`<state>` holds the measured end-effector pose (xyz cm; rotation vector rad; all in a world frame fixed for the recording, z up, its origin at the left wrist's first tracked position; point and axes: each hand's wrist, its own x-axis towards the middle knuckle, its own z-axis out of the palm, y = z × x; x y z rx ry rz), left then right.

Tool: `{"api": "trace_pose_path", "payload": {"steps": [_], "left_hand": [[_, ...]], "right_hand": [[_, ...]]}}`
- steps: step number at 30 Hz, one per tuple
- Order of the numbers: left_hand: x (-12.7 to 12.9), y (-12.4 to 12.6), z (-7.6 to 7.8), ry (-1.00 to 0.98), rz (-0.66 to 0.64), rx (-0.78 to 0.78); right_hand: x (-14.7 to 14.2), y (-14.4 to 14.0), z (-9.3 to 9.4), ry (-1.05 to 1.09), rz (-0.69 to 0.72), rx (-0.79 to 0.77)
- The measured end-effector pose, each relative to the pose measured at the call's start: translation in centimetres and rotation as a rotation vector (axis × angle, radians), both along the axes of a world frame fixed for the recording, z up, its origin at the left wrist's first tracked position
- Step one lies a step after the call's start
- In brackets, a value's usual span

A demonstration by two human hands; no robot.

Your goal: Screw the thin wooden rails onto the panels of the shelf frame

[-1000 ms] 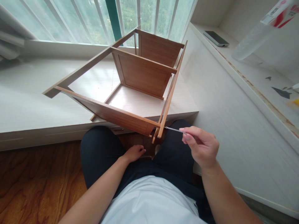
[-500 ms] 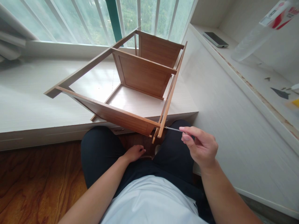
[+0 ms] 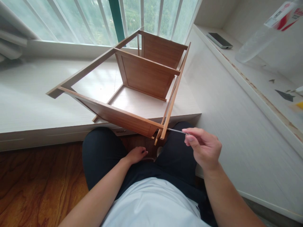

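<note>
Crosswise — slim rod (image 3: 177, 130) in right hand (image 3: 205, 147) — pointing left at wooden rack (image 3: 146, 75).

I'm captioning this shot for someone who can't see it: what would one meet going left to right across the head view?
Gray curtain → left hand → thin metal rod → right hand → clear bottle.

Daylight enters through a wide glass window (image 3: 133, 17) with pale vertical bars (image 3: 142, 14) and one dark green upright (image 3: 116, 19). Below: white wood-grain ledge (image 3: 30, 91). Left: grey fabric curtain (image 3: 10, 45). Floor: glossy reddish-brown wood-grain surface (image 3: 42, 183). Right: white side panel (image 3: 227, 107), top edge chipped.
</note>
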<state>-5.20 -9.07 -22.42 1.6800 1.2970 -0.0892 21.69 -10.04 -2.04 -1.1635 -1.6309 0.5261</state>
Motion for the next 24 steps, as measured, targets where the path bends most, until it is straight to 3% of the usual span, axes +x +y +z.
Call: {"api": "trace_pose_path", "payload": {"steps": [8, 13, 20, 24], "left_hand": [[-0.1, -0.1, -0.4, -0.008, -0.007, 0.015], [-0.1, 0.0, -0.3, -0.012, -0.013, 0.018], [-0.1, 0.0, -0.3, -0.017, -0.009, 0.009], [-0.1, -0.1, -0.3, -0.019, -0.012, 0.016]], "right_hand": [[-0.8, -0.1, 0.2, 0.179, 0.0, -0.17], [-1.8, 0.2, 0.2, 0.474, 0.063, -0.429], [-2.8, 1.0, 1.4, 0.932, 0.275, -0.785], [-2.9, 0.9, 1.6, 0.958, 0.257, -0.798]]}}
